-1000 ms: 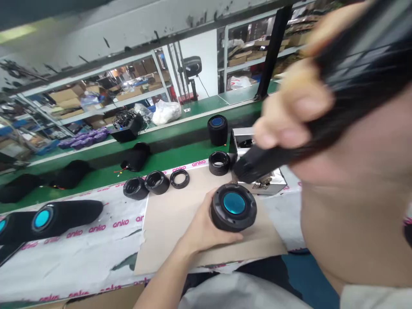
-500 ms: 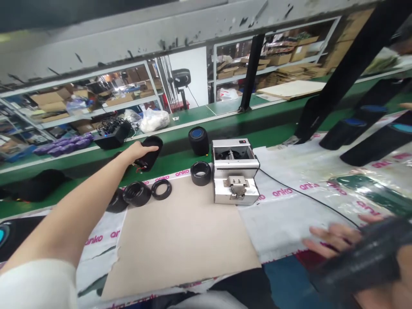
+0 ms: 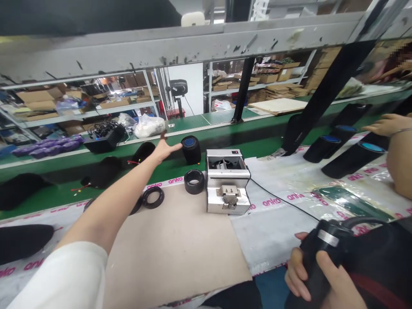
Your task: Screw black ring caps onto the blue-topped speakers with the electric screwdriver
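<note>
My left hand [image 3: 166, 148] reaches over the green conveyor, thumb and fingers spread, nothing gripped. Its thumb tip is beside a black cylinder with a blue top [image 3: 191, 149]; whether they touch I cannot tell. Behind the wrist lies a black rounded part with red wires [image 3: 144, 151]. At the lower right, my right hand [image 3: 317, 274] is closed around a black cylindrical part with a white label [image 3: 327, 237]; its far end is hidden. Black rings, one thin [image 3: 153, 197] and one taller [image 3: 194, 182], stand nearer me, left of a silver boxy machine [image 3: 228, 182].
A cardboard sheet [image 3: 180, 249] covers the bench before me. The machine's black cable [image 3: 283, 195] runs right across printed white wrap. Several blue-topped black cylinders [image 3: 346, 159] stand at right, near another person's hand [image 3: 388, 125]. A metal beam [image 3: 193, 49] crosses overhead.
My left hand has let go of the black wired part and moved right to the blue-topped cylinder. My right hand has brought its black part more upright. The whole view has shifted somewhat.
</note>
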Available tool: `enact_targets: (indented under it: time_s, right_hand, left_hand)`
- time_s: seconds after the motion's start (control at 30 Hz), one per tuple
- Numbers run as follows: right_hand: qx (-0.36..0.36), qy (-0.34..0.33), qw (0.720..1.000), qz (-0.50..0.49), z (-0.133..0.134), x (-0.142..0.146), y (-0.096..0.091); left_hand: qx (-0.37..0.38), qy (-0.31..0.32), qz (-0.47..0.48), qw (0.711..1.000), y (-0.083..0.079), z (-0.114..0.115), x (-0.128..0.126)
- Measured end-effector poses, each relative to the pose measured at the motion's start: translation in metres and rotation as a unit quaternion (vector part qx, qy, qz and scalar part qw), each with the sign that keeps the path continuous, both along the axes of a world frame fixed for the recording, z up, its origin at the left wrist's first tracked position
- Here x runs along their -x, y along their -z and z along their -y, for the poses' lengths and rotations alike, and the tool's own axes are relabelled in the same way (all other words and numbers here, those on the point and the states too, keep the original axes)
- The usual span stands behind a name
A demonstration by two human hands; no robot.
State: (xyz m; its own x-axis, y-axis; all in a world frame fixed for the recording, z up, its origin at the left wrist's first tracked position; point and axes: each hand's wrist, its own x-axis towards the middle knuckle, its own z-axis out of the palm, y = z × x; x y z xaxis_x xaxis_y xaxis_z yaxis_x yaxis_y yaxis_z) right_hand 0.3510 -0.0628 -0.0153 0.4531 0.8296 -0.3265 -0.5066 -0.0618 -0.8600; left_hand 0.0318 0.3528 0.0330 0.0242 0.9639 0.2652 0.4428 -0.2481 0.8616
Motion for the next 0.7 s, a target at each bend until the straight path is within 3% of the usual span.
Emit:
enact_targets:
  time_s: [0.13,0.23,0.33,0.43,0.57,0.63,0.7]
  right_hand:
    - [-0.009,0.01,0.999,-0.049,-0.001,0.024,-0.017]
    - [-0.022,-0.008,0.999,-0.04,0.002,0.029,-0.024]
    - [-0.027,-0.024,0.999,-0.023,0.002,0.027,-0.029]
    - [-0.035,-0.064,0.997,0.006,-0.006,0.03,-0.038]
    - [-0.036,-0.168,0.982,0.074,-0.033,0.054,-0.062]
    - [-0.026,-0.241,0.963,0.119,-0.056,0.076,-0.075]
    - [-0.022,-0.311,0.936,0.166,-0.085,0.102,-0.083]
  left_hand:
    - [0.005,0.073,0.054,0.996,0.02,0.012,-0.05]
    - [-0.01,0.074,0.087,0.993,0.017,0.022,-0.062]
    - [-0.045,0.049,0.109,0.992,-0.008,0.032,-0.046]
    - [-0.105,0.029,0.119,0.987,-0.049,0.055,-0.006]
    - [-0.227,0.042,0.087,0.969,-0.091,0.132,0.061]
    - [-0.204,0.033,0.057,0.977,-0.092,0.186,0.091]
    - [-0.171,-0.028,0.03,0.984,-0.076,0.239,0.112]
